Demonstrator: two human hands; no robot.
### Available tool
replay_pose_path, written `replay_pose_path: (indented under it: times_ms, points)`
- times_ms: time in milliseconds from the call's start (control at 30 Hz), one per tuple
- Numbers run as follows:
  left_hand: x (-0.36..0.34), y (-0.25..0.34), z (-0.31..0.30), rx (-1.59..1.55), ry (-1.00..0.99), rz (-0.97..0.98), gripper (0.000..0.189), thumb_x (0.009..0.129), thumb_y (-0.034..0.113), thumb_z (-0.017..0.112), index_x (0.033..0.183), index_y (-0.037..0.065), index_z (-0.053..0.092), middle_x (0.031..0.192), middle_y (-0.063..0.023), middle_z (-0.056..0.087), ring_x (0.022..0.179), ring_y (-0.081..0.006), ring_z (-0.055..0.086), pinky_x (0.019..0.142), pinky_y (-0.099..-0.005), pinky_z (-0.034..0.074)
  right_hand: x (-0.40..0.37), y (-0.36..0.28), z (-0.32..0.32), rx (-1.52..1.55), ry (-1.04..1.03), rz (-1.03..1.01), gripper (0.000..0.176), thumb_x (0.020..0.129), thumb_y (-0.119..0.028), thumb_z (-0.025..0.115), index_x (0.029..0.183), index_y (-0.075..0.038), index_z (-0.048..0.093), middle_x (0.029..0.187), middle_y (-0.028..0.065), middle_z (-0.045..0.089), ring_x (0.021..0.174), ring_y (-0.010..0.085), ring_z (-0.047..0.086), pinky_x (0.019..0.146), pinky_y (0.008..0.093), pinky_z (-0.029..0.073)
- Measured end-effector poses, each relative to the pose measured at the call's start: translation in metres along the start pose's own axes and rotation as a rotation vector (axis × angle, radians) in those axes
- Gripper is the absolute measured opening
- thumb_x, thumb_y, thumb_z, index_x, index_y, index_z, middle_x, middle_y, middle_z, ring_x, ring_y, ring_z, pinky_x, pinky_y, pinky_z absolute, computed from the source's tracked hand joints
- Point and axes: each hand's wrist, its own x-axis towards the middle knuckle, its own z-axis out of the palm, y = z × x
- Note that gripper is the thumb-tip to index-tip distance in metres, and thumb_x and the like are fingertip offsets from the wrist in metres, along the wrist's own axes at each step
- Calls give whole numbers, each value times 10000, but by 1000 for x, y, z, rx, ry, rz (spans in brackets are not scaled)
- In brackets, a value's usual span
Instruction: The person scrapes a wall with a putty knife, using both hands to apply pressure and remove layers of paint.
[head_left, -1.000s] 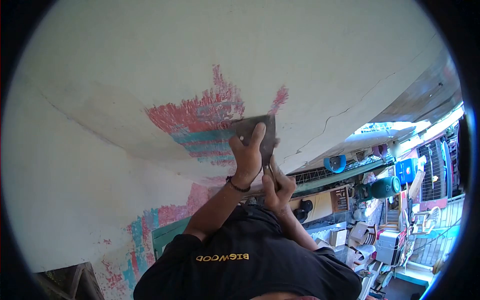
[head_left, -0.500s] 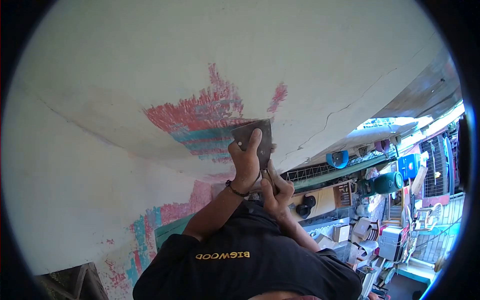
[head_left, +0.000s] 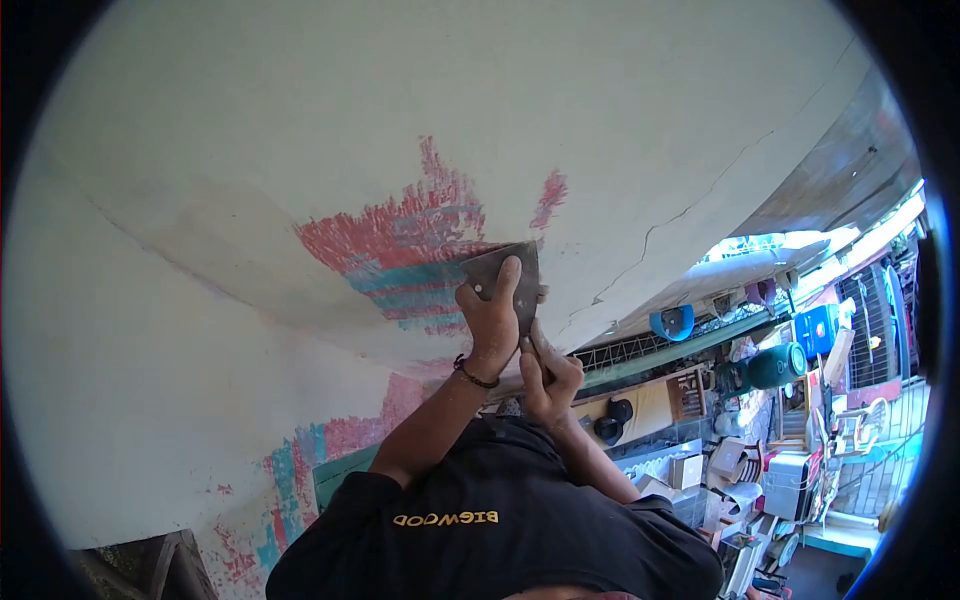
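A wide-bladed scraper [head_left: 522,290] lies against the pale wall [head_left: 640,110], its broad edge at the right end of a red and blue paint patch [head_left: 400,240]. My left hand [head_left: 492,325], with a dark bracelet at the wrist, grips the blade, one digit stretched along its face. A fingertip shows past the blade's right side. Lower and to the right, my right hand [head_left: 550,382] is closed round the handle, which the fingers mostly hide.
A crack [head_left: 650,235] runs across the wall to the right. More pink and blue paint [head_left: 300,455] shows at lower left. Beyond, at right, are a green drum [head_left: 778,366], a blue container [head_left: 817,330], a black cap [head_left: 612,420], chairs and stacked household items.
The scraper and both hands have shifted very slightly against the wall, with the grip unchanged. The whole view has moved a little.
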Motion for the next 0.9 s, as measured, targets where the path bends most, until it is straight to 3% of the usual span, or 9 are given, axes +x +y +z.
replay_pose_path:
  times_ms: [167, 267, 400, 433, 467, 633, 733, 833, 900]
  points:
    - [-1, -1, -13, -24, -124, -60, 245, 920, 177, 703, 912, -61, 648, 820, -83, 676, 634, -151, 654, 560, -292, 573, -6, 2, 0, 17, 21, 15, 437, 858, -22, 579, 1258, 155, 565, 838, 149, 726, 761, 86, 628, 740, 227, 492]
    - [16, -26, -9, 41, -99, 120, 239, 914, 183, 716, 894, -47, 653, 821, -64, 678, 629, -120, 629, 565, -272, 548, 2, 4, -1, -4, 57, 5, 433, 864, -26, 580, 1256, 156, 566, 860, 148, 720, 799, 102, 628, 771, 244, 496]
    - [14, 10, 13, -34, -220, 17, 222, 915, 183, 704, 936, -24, 627, 879, -55, 657, 678, -134, 634, 571, -283, 547, 14, -15, -1, 38, 91, 0, 431, 869, -31, 585, 1253, 162, 564, 907, 161, 718, 846, 125, 634, 808, 269, 500]
    - [14, 6, 11, -45, -194, -4, 220, 915, 182, 705, 937, -23, 626, 877, -54, 656, 678, -135, 634, 574, -286, 546, 17, -16, -1, 63, 92, -15, 431, 870, -33, 587, 1253, 164, 563, 919, 166, 718, 855, 132, 636, 816, 276, 502]
    - [10, 0, 5, -53, -168, -27, 219, 915, 181, 706, 938, -21, 626, 875, -53, 655, 679, -137, 634, 578, -289, 545, 14, 4, 0, -16, 116, -191, 432, 875, -37, 590, 1256, 165, 560, 935, 172, 722, 865, 139, 644, 824, 273, 500]
    - [8, -7, 0, 18, -104, 48, 196, 915, 166, 701, 907, -19, 637, 886, -58, 655, 755, -137, 636, 654, -287, 537, 7, -3, -4, 5, 41, -40, 428, 873, -30, 584, 1254, 163, 562, 934, 172, 733, 876, 135, 661, 821, 255, 495]
    - [10, 17, 9, -103, -230, -36, 185, 916, 140, 702, 879, -39, 678, 862, -68, 685, 666, -125, 651, 603, -277, 572, 16, -31, -7, 70, 19, 114, 426, 868, -24, 575, 1249, 165, 564, 946, 203, 734, 888, 153, 676, 837, 273, 503]
    - [3, 11, 5, -57, -109, -30, 190, 919, 143, 695, 889, -42, 668, 844, -76, 683, 640, -134, 648, 595, -281, 569, 9, -18, -7, 10, -7, -48, 429, 865, -18, 568, 1251, 168, 560, 932, 212, 733, 856, 140, 674, 798, 253, 504]
    - [1, 2, 5, -101, -65, -42, 190, 923, 140, 688, 912, -47, 658, 828, -76, 678, 632, -146, 653, 586, -287, 571, 1, -9, -7, 0, -9, -15, 443, 858, -15, 567, 1262, 167, 552, 920, 223, 733, 817, 130, 683, 750, 237, 509]
